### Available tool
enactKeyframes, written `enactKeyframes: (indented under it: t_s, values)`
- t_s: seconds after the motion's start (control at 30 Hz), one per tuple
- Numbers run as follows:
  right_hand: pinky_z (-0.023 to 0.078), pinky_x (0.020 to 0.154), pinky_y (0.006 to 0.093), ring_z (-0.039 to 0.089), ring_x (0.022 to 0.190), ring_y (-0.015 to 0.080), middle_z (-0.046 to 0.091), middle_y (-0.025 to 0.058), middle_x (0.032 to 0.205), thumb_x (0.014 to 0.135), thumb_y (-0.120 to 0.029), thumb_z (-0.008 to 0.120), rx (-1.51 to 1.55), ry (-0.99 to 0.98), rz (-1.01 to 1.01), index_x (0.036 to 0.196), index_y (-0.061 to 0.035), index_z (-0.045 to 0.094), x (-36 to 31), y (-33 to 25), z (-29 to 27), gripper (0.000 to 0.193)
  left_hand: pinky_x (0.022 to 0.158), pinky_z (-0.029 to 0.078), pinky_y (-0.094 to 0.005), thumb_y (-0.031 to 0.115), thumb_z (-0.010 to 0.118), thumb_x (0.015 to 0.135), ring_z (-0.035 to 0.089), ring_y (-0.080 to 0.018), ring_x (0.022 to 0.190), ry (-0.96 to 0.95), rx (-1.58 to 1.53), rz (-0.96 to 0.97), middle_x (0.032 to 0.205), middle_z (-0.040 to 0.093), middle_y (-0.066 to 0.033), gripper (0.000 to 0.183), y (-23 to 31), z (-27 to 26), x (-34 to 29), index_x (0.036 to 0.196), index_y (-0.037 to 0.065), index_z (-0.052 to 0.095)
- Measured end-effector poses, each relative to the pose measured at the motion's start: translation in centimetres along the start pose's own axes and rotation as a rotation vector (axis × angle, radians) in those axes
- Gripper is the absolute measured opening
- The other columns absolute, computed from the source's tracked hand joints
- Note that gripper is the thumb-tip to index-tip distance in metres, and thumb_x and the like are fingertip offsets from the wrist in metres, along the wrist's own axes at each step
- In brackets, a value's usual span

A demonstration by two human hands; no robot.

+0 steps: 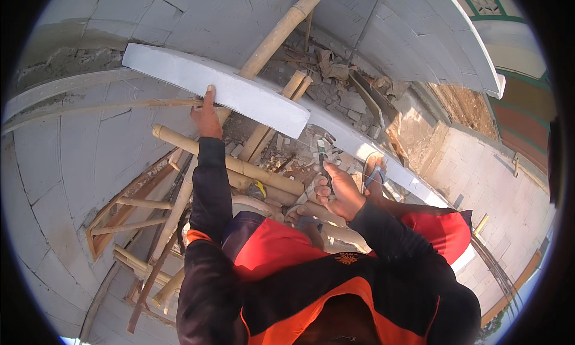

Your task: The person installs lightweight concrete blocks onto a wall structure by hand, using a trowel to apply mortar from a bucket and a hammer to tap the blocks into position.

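Note:
A long, pale aerated concrete block lies aslant across the wall top and a bamboo pole. My left hand grips its near edge, one digit laid up against its face and the other fingers folded below. To the right of the block's end, my right hand is closed around the dark handle of a hammer, its green-marked neck pointing up and away from me. The hammer's head is small and partly lost against the rubble, apart from the block.
Bamboo scaffold poles cross beneath me, with my sandalled feet near them. A yellow-and-black tape measure sits by the poles. Rubble and planks lie far below. Grey block walls rise around; a bamboo pole slants upward ahead.

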State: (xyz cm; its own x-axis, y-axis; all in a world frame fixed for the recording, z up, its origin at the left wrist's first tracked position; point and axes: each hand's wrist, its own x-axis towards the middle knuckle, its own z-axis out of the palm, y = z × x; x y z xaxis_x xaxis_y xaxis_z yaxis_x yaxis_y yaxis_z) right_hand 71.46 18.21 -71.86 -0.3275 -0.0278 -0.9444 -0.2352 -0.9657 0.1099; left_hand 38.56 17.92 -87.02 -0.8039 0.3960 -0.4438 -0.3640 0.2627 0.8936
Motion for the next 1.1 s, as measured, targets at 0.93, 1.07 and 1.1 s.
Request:
enactKeyframes:
  t_s: [0.93,1.07,1.1]
  values:
    - [0.053,0.068,0.0535,0.067,0.078,0.0479,0.069,0.0275,0.086,0.105,-0.029,0.054,-1.899,0.123,-1.171,0.123,0.0010,0.053,4.2,-4.1,-2.1,0.035,0.100,0.048,-0.0315,0.019,0.080,0.089,0.061,-0.0210,0.115,-0.084,-0.150,0.103,0.130,0.061,-0.0156,0.062,0.2,0.2,-1.1,0.136,-0.010,0.050]
    - [0.050,0.067,0.0550,0.065,0.077,0.0498,0.065,0.0286,0.078,0.106,-0.030,0.053,-1.847,0.096,-1.150,0.121,0.0020,0.054,3.3,-4.2,-1.6,0.036,0.099,0.048,-0.0317,0.020,0.080,0.090,0.061,-0.0205,0.115,-0.110,-0.150,0.053,0.129,0.062,-0.0168,0.064,0.5,0.0,-1.4,0.136,-0.012,0.049]
    - [0.049,0.066,0.0554,0.064,0.077,0.0505,0.064,0.0292,0.075,0.106,-0.030,0.052,-1.824,0.094,-1.105,0.121,0.0027,0.055,3.1,-4.3,-1.4,0.036,0.098,0.049,-0.0323,0.019,0.079,0.091,0.062,-0.0203,0.114,-0.025,-0.037,0.124,0.126,0.063,-0.0166,0.063,0.8,0.0,-1.9,0.136,-0.012,0.049]
